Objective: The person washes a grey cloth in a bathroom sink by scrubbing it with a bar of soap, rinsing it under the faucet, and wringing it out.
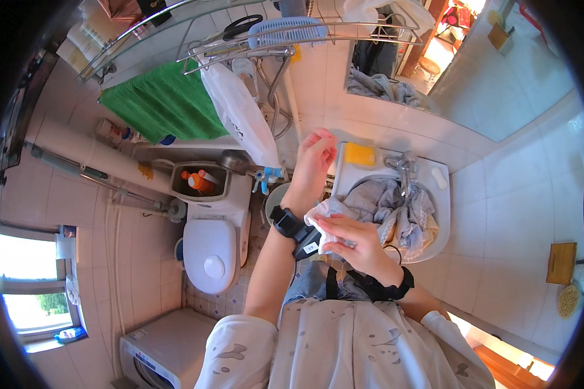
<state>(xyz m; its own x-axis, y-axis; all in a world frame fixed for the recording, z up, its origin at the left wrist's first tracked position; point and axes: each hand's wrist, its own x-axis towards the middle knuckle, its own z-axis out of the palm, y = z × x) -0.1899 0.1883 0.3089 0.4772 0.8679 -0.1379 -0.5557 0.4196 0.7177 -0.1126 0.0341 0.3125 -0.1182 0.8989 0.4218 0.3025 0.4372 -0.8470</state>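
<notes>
**So, bathroom sink with a cloth in hand**

Okay, going from the left side: there's a window (36, 285) down low with daylight coming through, and below the middle a white washing machine (169, 353) corner pokes in. Above that a green towel (162, 104) hangs over a rail, and next to it a white plastic bag (240, 120) dangles from the wire rack (305, 32) up top. A white toilet (211, 249) sits with its lid shut, and its open cistern holds an orange bottle (198, 183).

Then the hands. The left hand (315, 159) is raised with the palm turned up and the fingers loosely curled, not gripping anything as far as I can see. A black band (291, 223) with a small device is strapped on that wrist. Just right of it, the right hand (357, 243) has its fingers closed around a white cloth (324, 217), which is bunched up between the two forearms, right against the left wrist and just in front of the sink's left edge.

Further right is the white sink (438, 214), stuffed with grey laundry (396, 207) under the tap (405, 168). A yellow sponge (360, 154) sits on its back left corner. A mirror (486, 78) hangs above, and a wooden block (561, 262) is on the far right wall.
</notes>
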